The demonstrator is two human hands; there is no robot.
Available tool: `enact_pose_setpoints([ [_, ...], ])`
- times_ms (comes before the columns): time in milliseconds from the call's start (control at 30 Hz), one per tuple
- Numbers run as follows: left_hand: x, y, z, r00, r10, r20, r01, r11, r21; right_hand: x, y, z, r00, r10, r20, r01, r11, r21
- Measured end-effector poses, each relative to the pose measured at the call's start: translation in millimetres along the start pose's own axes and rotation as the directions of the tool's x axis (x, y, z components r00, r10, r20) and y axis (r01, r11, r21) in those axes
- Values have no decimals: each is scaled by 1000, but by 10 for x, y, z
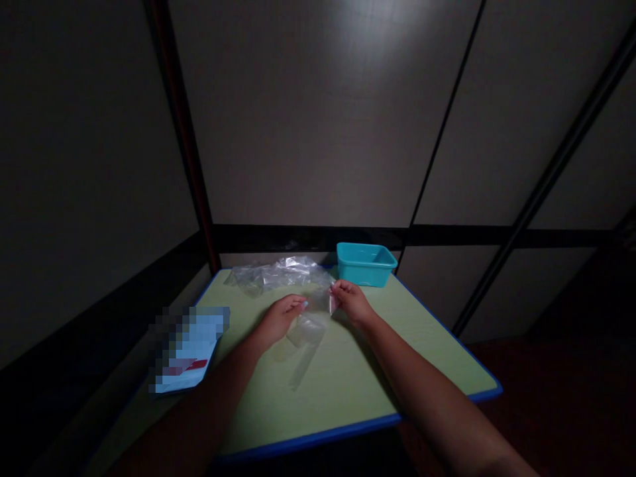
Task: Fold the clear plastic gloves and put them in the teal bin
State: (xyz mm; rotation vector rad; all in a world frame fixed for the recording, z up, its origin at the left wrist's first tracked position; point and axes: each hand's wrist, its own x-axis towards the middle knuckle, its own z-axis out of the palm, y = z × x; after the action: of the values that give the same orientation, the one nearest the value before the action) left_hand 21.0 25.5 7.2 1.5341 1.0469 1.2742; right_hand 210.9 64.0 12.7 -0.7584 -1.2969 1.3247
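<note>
crinkled glossy plastic sheeting at the far left, thin see-through film nearer, smooth plastic tub at far right, smooth matt counter from here, wall panels with soft sheen

With the wall at twelve o'clock on the table, blocky pixels blur the packet at nine, making its print unreadable and its outer edge unclear. Both forearms run out past the bottom, at eight and four; the left one covers part of the blue rim, the right one a stretch at five. The fingers of the right hand hide one end of the clear film; whether the left hand grips any cannot be told. At eleven, the crumpled plastic has indistinct layers. The tub at one conceals its own floor.
</note>
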Motion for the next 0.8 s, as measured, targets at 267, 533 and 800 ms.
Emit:
enact_pose_setpoints([
  [267, -93, 74, 26, 991, -98, 96, 106, 991, -81, -41, -50, 54, 995, 11, 104, -15, 999, 34],
  [533, -106, 148, 35, 969, -249, 3, 232, 898, -374, -31, -75, 39, 999, -24, 23, 26, 995, -94],
  [800, -66, 145, -37, 946, -232, -225, 113, 889, -443, -48, -184, -12, 919, -386, -85, 283, 792, -541],
])
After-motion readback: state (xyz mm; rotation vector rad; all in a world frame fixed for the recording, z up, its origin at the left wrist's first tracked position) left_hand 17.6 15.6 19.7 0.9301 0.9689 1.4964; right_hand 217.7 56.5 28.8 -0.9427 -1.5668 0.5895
